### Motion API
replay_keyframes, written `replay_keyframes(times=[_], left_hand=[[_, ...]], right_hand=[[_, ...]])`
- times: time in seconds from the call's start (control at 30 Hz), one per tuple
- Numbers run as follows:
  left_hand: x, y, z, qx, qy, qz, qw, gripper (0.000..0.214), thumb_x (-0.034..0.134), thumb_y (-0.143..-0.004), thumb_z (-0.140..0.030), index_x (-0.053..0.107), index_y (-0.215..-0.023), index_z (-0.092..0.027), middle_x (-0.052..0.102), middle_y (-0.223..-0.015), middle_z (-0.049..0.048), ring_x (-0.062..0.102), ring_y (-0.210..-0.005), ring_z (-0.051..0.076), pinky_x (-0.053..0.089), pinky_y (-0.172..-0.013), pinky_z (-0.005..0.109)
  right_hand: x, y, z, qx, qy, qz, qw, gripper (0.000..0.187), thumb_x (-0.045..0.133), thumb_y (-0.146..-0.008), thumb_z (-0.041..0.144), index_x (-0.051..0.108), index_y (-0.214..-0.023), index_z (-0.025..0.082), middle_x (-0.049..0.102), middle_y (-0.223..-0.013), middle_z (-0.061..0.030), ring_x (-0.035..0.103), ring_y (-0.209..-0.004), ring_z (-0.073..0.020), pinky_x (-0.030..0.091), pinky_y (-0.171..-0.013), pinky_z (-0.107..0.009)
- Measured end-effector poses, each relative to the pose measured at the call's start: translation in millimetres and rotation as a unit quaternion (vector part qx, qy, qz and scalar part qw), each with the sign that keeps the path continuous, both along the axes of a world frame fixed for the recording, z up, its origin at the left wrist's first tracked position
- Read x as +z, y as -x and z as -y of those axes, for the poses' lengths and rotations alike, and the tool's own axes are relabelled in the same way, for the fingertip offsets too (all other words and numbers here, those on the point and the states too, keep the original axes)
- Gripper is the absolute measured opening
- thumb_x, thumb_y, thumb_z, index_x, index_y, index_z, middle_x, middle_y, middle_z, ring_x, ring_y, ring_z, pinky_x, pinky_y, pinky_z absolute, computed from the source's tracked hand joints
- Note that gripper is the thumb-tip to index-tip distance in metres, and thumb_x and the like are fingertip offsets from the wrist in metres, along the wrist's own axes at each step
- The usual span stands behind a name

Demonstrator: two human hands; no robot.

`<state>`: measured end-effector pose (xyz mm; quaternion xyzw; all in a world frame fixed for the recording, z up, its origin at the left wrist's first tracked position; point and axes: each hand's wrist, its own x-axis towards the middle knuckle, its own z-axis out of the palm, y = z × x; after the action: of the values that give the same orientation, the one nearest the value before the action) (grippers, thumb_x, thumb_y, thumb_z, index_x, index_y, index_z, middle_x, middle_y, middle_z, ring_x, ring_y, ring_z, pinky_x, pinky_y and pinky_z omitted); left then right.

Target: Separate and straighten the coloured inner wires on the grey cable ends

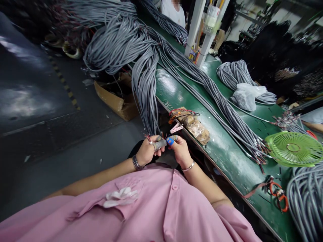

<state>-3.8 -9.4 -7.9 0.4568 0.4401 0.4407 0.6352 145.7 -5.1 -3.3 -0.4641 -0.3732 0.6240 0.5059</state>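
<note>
My left hand (146, 152) is closed, with grey coverings on its thumb and finger, and red and white wire ends stick out beside it. Closed in a pinch, my right hand (182, 153) meets it in front of my body; blue tape wraps its thumb. Between the fingertips, thin stripped cable wires (164, 135) poke up. The fingers hide most of what is pinched. Just behind the hands hangs a bundle of grey cables (147, 90), draped over the table edge. A pink clothespin-like clip (176, 128) sits at the edge near my right hand.
A worn block (195, 127) lies on the green table (174, 88). Long grey cables (214, 90) run along it toward a green fan (294, 148). Orange-handled scissors (278, 196) lie at the right. A cardboard box (114, 101) stands on the floor. Another person (174, 13) is behind the table.
</note>
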Motion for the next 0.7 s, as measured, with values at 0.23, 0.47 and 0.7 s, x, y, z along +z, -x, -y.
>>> replay_keyframes(times=[0.23,0.47,0.7], left_hand=[[4.3,-1,0,0.031,0.02,0.023,0.999,0.019,0.063,-0.076,-0.032,0.059,-0.069,-0.014,0.061,-0.056,0.0003,0.05,-0.039,0.007,0.029,-0.036,0.018],[7.9,7,-7,0.062,0.009,0.046,0.997,0.02,0.065,-0.073,-0.03,0.055,-0.062,-0.016,0.055,-0.047,-0.0032,0.04,-0.032,0.005,0.024,-0.032,0.018],[11.7,4,-17,0.003,0.033,0.077,0.996,0.022,0.067,-0.071,-0.034,0.058,-0.065,-0.014,0.055,-0.045,-0.0023,0.038,-0.03,0.005,0.024,-0.029,0.017]], right_hand=[[-3.2,-1,1,0.008,-0.003,-0.008,1.0,0.022,0.078,-0.066,0.034,0.066,-0.074,0.018,0.061,-0.069,0.0014,0.05,-0.059,-0.009,0.043,-0.056,-0.023],[-12.4,-14,-13,0.006,0.031,-0.089,0.996,0.038,0.066,-0.074,0.056,0.065,-0.08,0.018,0.06,-0.07,0.0009,0.048,-0.055,-0.0079,0.047,-0.057,-0.023],[-5.3,-20,-41,0.027,0.046,-0.151,0.987,0.055,0.055,-0.077,0.069,0.066,-0.094,0.017,0.065,-0.082,-0.0037,0.053,-0.062,-0.0097,0.049,-0.058,-0.022]])
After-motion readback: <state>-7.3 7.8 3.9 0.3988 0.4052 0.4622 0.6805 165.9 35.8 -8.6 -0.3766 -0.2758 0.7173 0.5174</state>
